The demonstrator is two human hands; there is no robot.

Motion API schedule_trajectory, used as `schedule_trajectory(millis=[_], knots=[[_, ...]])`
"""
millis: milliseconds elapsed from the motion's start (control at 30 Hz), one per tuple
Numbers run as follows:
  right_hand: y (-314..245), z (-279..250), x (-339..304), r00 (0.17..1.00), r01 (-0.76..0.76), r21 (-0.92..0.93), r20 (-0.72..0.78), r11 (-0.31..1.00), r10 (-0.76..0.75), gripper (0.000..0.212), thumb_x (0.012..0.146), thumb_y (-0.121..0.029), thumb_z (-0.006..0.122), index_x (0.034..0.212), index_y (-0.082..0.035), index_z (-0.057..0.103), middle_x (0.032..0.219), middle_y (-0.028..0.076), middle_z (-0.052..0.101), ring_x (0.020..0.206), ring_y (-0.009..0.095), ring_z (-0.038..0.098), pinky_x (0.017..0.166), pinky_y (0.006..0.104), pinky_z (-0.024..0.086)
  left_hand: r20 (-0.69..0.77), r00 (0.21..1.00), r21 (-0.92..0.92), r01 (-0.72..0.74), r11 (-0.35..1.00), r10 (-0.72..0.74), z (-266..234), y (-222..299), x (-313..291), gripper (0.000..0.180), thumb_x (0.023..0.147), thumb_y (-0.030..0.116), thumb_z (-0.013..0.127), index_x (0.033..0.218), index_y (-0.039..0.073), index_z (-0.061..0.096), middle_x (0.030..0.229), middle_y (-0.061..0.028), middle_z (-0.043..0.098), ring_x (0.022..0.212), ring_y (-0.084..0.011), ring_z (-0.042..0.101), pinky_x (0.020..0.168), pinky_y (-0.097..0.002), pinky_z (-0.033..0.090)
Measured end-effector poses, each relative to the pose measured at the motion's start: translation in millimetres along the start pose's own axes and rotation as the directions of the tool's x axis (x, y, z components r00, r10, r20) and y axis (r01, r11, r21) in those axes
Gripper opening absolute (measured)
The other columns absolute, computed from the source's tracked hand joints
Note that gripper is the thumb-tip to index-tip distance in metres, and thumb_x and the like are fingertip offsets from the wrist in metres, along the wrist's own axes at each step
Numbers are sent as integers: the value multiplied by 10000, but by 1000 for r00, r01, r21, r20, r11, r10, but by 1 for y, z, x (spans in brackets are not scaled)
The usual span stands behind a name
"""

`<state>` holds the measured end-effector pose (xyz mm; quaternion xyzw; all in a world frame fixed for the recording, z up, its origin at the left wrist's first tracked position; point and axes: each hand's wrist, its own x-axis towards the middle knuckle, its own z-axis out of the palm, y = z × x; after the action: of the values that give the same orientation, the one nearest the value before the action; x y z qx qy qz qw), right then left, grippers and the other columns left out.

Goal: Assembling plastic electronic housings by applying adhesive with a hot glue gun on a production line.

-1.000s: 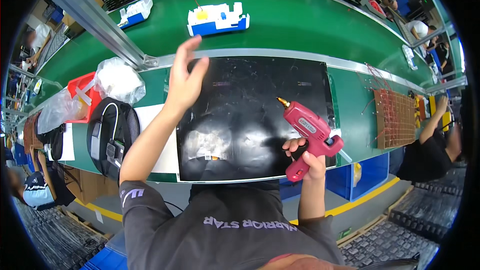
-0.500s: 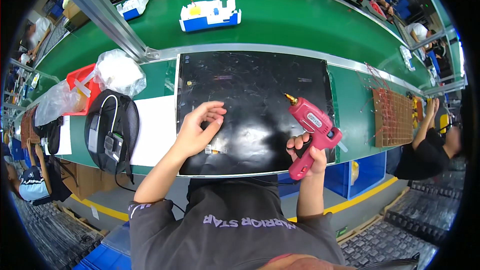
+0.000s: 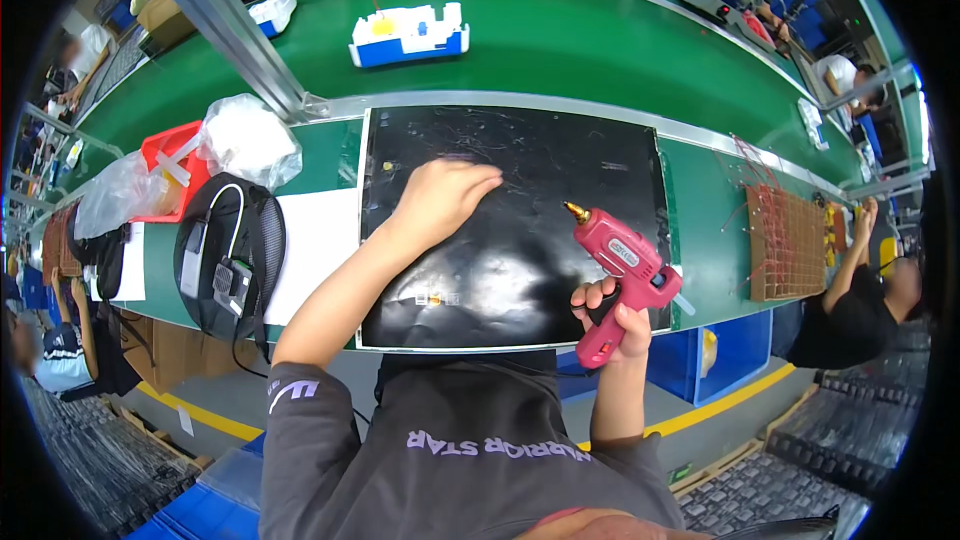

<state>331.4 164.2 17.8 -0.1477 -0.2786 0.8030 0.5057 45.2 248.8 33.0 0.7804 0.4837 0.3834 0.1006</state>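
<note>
Your right hand grips the glue gun; over the black mat, your left hand bunches its fingers (holding anything? can't tell).

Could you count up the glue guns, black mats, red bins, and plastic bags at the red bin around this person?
Glue guns: 1, in the right hand
Black mats: 1
Red bins: 1
Plastic bags: 2, a whitish bag and a clear bag
Total: 5

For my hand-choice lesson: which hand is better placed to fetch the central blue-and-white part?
Likely the left hand: seemingly empty and nearer the part; the right hand grips a glue gun.
</note>
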Motion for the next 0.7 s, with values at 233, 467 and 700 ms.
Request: schedule_trajectory(millis=[233, 467, 700], knots=[[-3, -11, -1, 998, 27, -17, -53, 999, -28, 320, 800, -170, 644, 1058, -33, 514, 918, 126, 593, 973, 306, 569, 798, 367, 477, 416, 833, -286, 500, 817, -365, -89, 42, -62, 160, 852, 59, 577, 946, -24, 676, 714, -107, 681, 566, -146, 641, 542, -261, 508], [0, -11, 5, 997, 20, 26, -80, 999, -18, 289, 819, -157, 635, 1049, -38, 508, 930, 121, 580, 989, 301, 560, 828, 376, 488, 490, 671, -478, 741, 472, -557, -102, 53, -111, 167, 896, 84, 563, 968, -10, 681, 682, -39, 659, 471, -38, 498, 428, -181, 389], [-1, -14, 7, 998, -9, -1, -68, 1000, 9, 310, 824, -166, 637, 1069, -40, 494, 939, 123, 572, 1001, 304, 552, 840, 381, 502, 726, 651, -452, 693, 562, -219, -74, 96, -128, 173, 900, 121, 567, 970, 9, 678, 694, -43, 678, 538, -68, 579, 469, -223, 428]])
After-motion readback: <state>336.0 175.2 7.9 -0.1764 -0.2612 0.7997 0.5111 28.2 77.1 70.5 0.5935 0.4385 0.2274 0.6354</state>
